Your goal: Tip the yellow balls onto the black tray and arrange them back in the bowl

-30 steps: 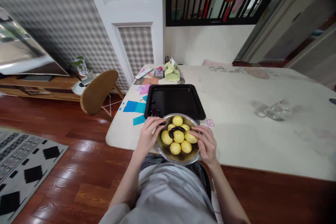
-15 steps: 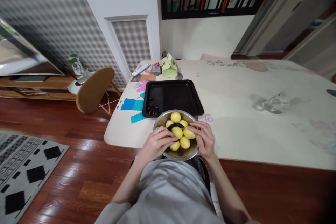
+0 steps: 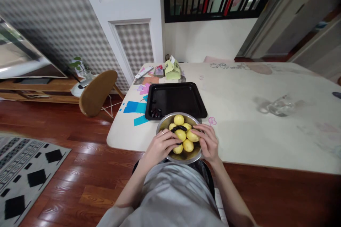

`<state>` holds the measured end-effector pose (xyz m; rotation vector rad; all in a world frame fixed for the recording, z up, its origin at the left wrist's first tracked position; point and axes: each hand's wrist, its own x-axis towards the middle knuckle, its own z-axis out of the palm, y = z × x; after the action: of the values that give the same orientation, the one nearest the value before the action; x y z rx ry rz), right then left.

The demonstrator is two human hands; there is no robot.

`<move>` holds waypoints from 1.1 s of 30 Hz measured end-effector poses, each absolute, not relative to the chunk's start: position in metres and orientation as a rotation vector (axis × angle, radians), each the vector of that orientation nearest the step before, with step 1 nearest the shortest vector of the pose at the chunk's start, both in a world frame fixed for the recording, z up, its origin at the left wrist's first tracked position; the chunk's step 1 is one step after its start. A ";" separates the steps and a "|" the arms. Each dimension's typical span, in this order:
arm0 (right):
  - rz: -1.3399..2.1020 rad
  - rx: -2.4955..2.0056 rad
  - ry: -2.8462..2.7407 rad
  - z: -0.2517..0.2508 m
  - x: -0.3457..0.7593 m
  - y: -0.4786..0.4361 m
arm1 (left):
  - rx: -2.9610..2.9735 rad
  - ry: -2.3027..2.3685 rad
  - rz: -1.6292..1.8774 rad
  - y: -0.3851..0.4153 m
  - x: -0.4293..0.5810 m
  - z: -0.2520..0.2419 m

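A steel bowl (image 3: 163,125) at the table's near edge holds several yellow round pieces (image 3: 178,119) and a dark strip (image 3: 180,128) lying across them. My left hand (image 3: 162,144) reaches into the bowl's left side, fingers curled over a yellow piece there and hiding it. My right hand (image 3: 207,142) rests on the bowl's right side, fingers bent against another yellow piece (image 3: 192,136). Just behind the bowl lies a black baking tray (image 3: 197,103) with a few dark bits (image 3: 156,112) in its near-left corner.
Blue and pink paper shapes (image 3: 132,107), a remote (image 3: 143,72) and a green paper box (image 3: 172,70) lie at the table's far left. A glass jug (image 3: 279,106) lies on the right. A wooden chair (image 3: 96,92) stands left of the table.
My left hand has moved from the bowl's left rim into the bowl and closed over a yellow piece. My right hand has stayed on the right side.
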<state>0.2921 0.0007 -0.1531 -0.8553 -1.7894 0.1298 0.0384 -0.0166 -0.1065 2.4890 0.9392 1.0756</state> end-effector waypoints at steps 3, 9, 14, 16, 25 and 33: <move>0.131 -0.865 -1.792 -0.154 0.292 0.001 | 2.467 0.949 1.070 -0.017 0.039 -0.107; 0.121 -0.851 -1.798 -0.152 0.292 0.001 | 2.436 0.953 1.092 -0.016 0.040 -0.109; 0.105 -0.830 -1.815 -0.150 0.292 0.001 | 2.413 0.963 1.067 -0.016 0.041 -0.112; 0.107 -0.827 -1.815 -0.150 0.292 0.001 | 2.412 0.953 1.070 -0.016 0.041 -0.113; 0.113 -0.839 -1.818 -0.153 0.294 0.002 | 2.531 0.888 1.049 -0.016 0.047 -0.107; 0.108 -0.823 -1.831 -0.155 0.295 0.005 | 2.582 0.955 0.946 -0.021 0.054 -0.105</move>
<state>0.2946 0.0049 -0.1550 -0.8230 -1.8309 0.1081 0.0540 -0.0210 -0.1050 2.5820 0.9553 0.9463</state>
